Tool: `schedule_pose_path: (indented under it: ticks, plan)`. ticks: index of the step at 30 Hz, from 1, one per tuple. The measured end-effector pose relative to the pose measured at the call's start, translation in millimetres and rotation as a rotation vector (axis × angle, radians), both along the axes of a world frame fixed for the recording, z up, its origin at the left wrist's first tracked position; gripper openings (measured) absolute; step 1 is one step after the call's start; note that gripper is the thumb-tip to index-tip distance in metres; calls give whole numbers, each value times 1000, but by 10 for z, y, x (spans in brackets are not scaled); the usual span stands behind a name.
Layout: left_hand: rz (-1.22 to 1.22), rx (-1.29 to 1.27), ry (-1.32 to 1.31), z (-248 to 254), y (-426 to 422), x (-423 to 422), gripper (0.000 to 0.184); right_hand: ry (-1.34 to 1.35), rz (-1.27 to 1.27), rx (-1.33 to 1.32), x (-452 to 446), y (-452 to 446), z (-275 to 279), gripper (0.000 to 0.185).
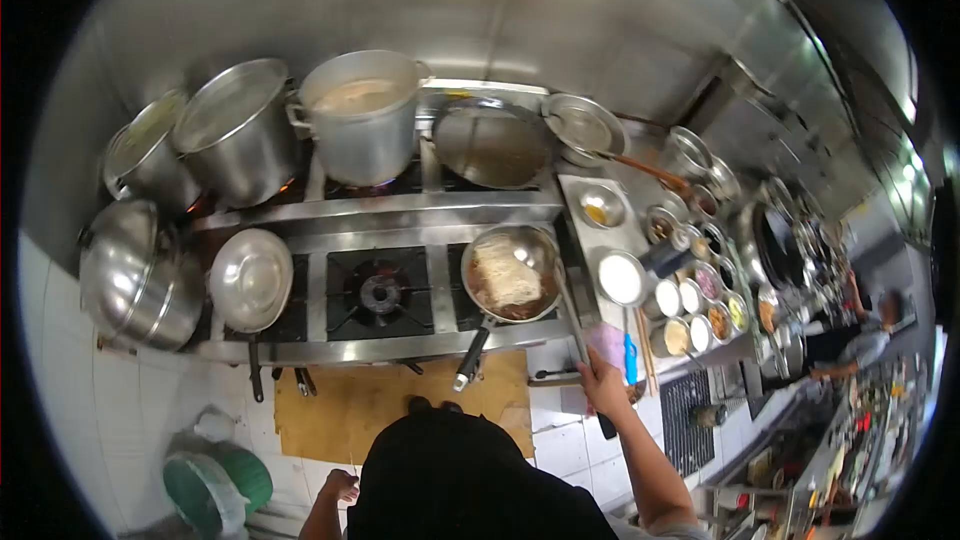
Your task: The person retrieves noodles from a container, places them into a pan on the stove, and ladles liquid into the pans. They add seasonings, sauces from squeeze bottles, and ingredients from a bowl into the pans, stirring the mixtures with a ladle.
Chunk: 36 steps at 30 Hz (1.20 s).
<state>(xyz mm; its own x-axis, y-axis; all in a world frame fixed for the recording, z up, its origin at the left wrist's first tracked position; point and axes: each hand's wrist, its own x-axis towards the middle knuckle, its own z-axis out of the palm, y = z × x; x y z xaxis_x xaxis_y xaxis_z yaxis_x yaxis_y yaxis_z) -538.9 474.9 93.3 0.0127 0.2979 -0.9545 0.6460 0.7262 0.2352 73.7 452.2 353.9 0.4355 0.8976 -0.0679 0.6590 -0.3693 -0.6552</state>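
My right hand (603,385) is closed around the long metal handle of a ladle (570,310). The handle has a dark end and slants up to the right rim of a frying pan (487,312). In that pan a pale block of noodles (506,273) lies in brown sauce with dark pieces. The pan sits on the front right burner, its black handle pointing toward me, untouched. Low beside my body, left of the black apron (470,480), my left hand (342,486) hangs with curled fingers and nothing visible in it.
Large pots, including a tall stockpot (362,140), and a wide wok (490,145) stand on the back burners. A lidded pan (252,280) is front left. Sauce and ingredient bowls (622,278) line the right counter. A green bin (240,475) is lower left. Another person (865,350) works far right.
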Motion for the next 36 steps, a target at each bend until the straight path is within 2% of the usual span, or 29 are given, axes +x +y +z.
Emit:
schedule_pose_path:
  ticks: [1,3,5,6,8,10,11,13,15,17,19,21,22,23,24,25,26,28,30,31,33,34,35,36]
  plan:
    - [35,9,4,24,-52,-8,29,206,-83,-91,31,5,-92,46]
    - [108,84,2,116,-59,20,30,574,-198,-55,-50,35,20,43]
    - [215,264,-35,226,-36,73,22,665,-189,25,-192,179,208,44]
    - [238,329,-16,247,4,133,26,749,-221,114,-269,238,325,44]
    - [278,404,10,146,76,86,29,729,-158,145,-411,538,664,44]
    - [14,891,141,-97,199,-63,37,710,-38,217,-633,976,1058,43]
    - [28,900,142,97,309,-32,37,707,40,256,-752,1218,1238,43]
    - [413,973,399,553,593,-38,37,653,189,277,-966,1711,1473,42]
    - [516,1076,456,869,897,-211,35,466,329,259,-1268,2257,1761,42]
    - [614,1177,512,949,1121,-432,33,376,447,289,-1661,2817,2008,38]
    - [614,1262,520,860,1460,-704,32,200,523,270,-2104,3383,2238,40]
    - [610,1145,363,481,1768,-998,34,-79,587,335,-2494,4046,2256,40]
    - [533,1147,358,552,1889,-1003,34,-287,614,432,-2667,4408,2174,38]
    - [502,1336,224,-233,2084,-1248,32,-500,630,526,-2840,4756,2096,36]
    - [534,927,84,957,2122,-929,36,-604,556,399,-3081,5043,2072,32]
    - [219,1147,62,210,2292,-1147,42,-609,550,411,-3244,5376,1959,32]
    - [158,1099,19,564,2341,-1057,47,-714,547,358,-3374,5728,1801,37]
    - [107,1049,-14,-23,2579,-1139,50,-823,533,303,-3678,6003,1791,42]
    - [150,670,-189,840,2684,-1063,57,-658,457,190,-4034,6059,1843,28]
    - [143,674,-194,686,2778,-1085,57,-662,449,192,-4139,6145,1869,28]
    - [227,573,-305,231,2858,-1068,39,-724,710,-13,-4273,6305,1835,25]
    - [220,569,-316,317,2894,-1024,39,-475,726,-71,-4260,6452,1749,32]
    - [292,465,-409,495,2905,-977,36,-481,717,-77,-4267,6476,1797,32]
    - [364,358,-498,606,2921,-952,34,-169,624,-136,-4280,6483,1854,33]
